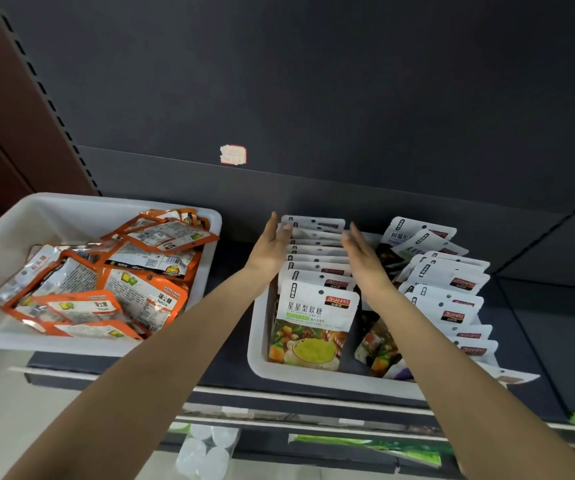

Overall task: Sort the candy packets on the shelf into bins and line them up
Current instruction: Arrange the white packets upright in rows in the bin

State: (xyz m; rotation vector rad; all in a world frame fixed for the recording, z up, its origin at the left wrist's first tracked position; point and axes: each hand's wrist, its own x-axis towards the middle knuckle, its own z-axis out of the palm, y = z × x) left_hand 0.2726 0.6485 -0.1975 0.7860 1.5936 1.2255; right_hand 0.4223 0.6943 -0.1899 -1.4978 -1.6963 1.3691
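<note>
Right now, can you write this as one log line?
left hand open | right hand open | squaring white packets | right bin

Two bare forearms enter from about 7 and 5 o'clock, and no sleeve shows anywhere along their visible length. Nothing is worn at either wrist: no watch, band or bracelet. The left hand (271,244) is ungloved, with no ring on the fingers that show. The right hand (362,252) is ungloved too, its fingers equally plain. The fingernails are too small and blurred to describe.
</note>
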